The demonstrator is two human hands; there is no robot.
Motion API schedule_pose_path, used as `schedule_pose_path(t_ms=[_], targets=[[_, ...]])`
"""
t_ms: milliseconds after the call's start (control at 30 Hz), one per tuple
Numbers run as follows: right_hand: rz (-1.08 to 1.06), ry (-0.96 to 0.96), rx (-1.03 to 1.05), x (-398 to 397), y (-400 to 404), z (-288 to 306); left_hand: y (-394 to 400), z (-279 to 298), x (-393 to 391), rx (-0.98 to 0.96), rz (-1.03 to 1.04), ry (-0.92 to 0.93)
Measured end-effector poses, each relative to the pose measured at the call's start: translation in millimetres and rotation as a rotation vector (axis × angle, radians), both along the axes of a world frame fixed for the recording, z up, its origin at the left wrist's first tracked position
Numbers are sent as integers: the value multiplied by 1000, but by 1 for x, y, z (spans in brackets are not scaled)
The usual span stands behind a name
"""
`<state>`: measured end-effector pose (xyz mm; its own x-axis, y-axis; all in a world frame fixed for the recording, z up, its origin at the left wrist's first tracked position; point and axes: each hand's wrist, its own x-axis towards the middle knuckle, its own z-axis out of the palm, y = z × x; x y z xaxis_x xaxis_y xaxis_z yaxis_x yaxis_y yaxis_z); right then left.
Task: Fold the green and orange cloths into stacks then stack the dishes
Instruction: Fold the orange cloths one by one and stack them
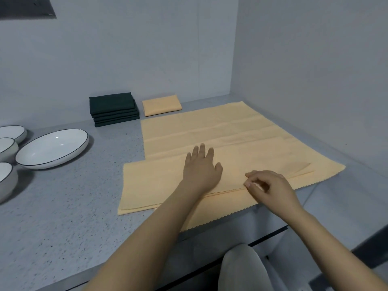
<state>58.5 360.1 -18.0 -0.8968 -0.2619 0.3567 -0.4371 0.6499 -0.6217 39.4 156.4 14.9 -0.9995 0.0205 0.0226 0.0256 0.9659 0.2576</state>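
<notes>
A large orange cloth point(220, 133) lies spread on the grey counter, and a folded orange cloth point(153, 181) lies over its near left part. My left hand point(201, 166) rests flat on that folded cloth with straight fingers. My right hand point(268, 187) pinches the scalloped edge of the folded cloth just right of the left hand. At the back stand a stack of folded dark green cloths point(114, 109) and one folded orange cloth point(161, 105). White dishes with dark rims sit at the left: a wide shallow bowl point(52, 148) and smaller bowls point(8, 148).
The grey speckled counter point(63, 206) ends in a front edge near my body. Walls close in at the back and right. A grey rounded chair back point(241, 267) shows below the counter edge.
</notes>
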Motion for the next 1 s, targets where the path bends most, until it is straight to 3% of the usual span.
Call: schedule_pose_path(t_ms=[133,300,400,567,667,768,1001], targets=[[-16,11,32,-1,-3,-1,0,-16,-13,-104,42,-117],[-76,-30,222,-13,-17,19,-1,-25,-12,-119,46,-79],[-106,-50,197,-29,-36,31,1,-26,-12,-86,45,-58],[12,-93,201,-73,-80,37,-1,-26,-11,-68,38,-45],[58,-166,336,-88,-90,24,-4,-27,-11,-66,40,-41],[-10,-183,527,-93,-74,7,-4,-27,-13,-92,43,-34],[-270,-318,605,-120,-6,9,-4,-29,-17,-101,40,-39]])
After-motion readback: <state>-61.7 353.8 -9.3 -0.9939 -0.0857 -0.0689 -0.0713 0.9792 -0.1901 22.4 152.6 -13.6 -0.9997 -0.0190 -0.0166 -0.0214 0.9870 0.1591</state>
